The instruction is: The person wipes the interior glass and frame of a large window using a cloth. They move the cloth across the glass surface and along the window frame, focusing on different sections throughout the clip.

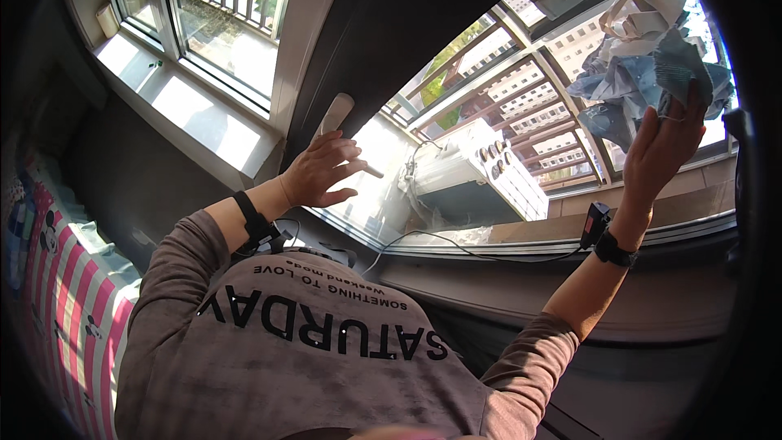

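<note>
At the upper right, my right hand grips a crumpled bundle of blue and pale cloth. The cloth is raised in front of the bright window panes; whether it touches the glass I cannot tell. My left hand is near a pale door handle on the edge of a dark door or curtain panel. Its fingers are spread and nothing shows in them; contact with the handle is unclear. Black straps circle both wrists, and a small dark device sits at the right one with a cable attached.
Beyond the sliding track stands a white box-like unit near railings. At left are a sunlit windowsill and a pink-and-white striped bed cover. A thin cable runs across in front of my body.
</note>
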Demonstrator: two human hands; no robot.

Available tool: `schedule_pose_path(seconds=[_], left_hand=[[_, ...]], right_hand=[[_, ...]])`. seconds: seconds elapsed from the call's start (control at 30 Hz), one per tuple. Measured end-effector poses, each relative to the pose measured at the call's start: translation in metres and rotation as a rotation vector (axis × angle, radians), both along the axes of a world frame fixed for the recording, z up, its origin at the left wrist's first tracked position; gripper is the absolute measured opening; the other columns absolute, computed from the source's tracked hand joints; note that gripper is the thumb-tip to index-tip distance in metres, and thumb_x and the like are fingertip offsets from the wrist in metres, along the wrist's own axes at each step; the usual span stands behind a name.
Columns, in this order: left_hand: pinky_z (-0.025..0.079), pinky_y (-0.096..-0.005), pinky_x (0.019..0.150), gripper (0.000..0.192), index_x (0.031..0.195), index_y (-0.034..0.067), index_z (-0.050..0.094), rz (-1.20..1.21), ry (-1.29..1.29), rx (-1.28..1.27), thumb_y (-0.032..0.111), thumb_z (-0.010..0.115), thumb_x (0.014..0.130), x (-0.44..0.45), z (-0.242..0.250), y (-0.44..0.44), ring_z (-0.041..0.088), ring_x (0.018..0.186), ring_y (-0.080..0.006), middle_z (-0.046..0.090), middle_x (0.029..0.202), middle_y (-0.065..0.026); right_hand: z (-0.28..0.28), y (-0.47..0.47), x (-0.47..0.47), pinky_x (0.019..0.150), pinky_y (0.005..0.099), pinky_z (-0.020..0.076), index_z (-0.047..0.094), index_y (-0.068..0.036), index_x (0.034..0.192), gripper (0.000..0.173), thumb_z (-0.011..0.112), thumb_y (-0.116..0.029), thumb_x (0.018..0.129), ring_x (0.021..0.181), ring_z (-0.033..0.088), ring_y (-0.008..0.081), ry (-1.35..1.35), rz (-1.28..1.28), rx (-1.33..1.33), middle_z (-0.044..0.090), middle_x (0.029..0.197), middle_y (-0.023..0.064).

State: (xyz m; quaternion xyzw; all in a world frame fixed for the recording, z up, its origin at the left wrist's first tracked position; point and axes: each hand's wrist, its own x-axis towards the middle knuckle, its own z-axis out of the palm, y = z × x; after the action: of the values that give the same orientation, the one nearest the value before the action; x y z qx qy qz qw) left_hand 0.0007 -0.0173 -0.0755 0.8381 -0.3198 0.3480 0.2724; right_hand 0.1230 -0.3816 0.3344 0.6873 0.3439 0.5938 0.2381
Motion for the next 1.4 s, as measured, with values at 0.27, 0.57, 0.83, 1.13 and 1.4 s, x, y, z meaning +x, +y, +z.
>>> schedule_pose_path(seconds=[0.27,0.57,0.83,1.13,1.4], left_hand=[[0.031,-0.0463,0.12,0.046,0.123,0.013,0.063,0.031,-0.039,0.007,0.035,0.076,0.085,-0.003,0.01,-0.003,0.057,0.122,-0.0265,0.06,0.121,-0.0088],[0.033,-0.0492,0.116,0.052,0.125,0.012,0.061,-0.002,-0.033,0.012,0.025,0.08,0.078,-0.002,0.008,-0.001,0.057,0.119,-0.0287,0.059,0.119,-0.0109],[0.033,-0.0473,0.116,0.041,0.119,0.014,0.065,0.026,-0.078,0.0,0.031,0.075,0.084,0.003,0.0,-0.003,0.057,0.117,-0.0251,0.06,0.116,-0.0073],[0.037,-0.0472,0.11,0.042,0.119,0.015,0.064,0.0,-0.086,0.046,0.033,0.077,0.084,0.004,0.007,0.002,0.059,0.112,-0.026,0.061,0.112,-0.0062],[0.043,-0.0439,0.088,0.043,0.116,0.011,0.062,-0.096,-0.019,0.065,0.033,0.078,0.083,0.009,0.027,0.009,0.058,0.095,-0.0262,0.062,0.098,-0.0055]], right_hand=[[0.128,0.053,0.029,0.103,0.0494,0.0509,0.059,-0.007,0.134,0.037,0.055,-0.029,0.106,0.124,0.061,0.0369,-0.336,0.22,0.06,0.062,0.135,0.019],[-0.093,0.145,-0.029,0.129,0.0499,0.0143,0.07,-0.016,0.125,0.036,0.067,-0.028,0.091,0.153,0.032,0.0274,0.391,0.028,-0.402,0.045,0.159,0.0037],[-0.025,0.124,-0.016,0.129,0.0469,0.019,0.065,-0.016,0.133,0.04,0.064,-0.029,0.094,0.152,0.034,0.0264,0.339,0.102,-0.478,0.047,0.157,0.0021],[0.192,0.148,-0.003,0.114,0.049,0.0382,0.06,-0.005,0.13,0.035,0.062,-0.013,0.096,0.134,0.05,0.0383,-0.136,0.296,-0.099,0.055,0.142,0.017],[0.33,0.138,0.037,0.078,0.0452,0.052,0.059,-0.004,0.121,0.028,0.054,-0.002,0.094,0.088,0.063,0.0354,-0.33,0.38,0.08,0.062,0.111,0.0201]])
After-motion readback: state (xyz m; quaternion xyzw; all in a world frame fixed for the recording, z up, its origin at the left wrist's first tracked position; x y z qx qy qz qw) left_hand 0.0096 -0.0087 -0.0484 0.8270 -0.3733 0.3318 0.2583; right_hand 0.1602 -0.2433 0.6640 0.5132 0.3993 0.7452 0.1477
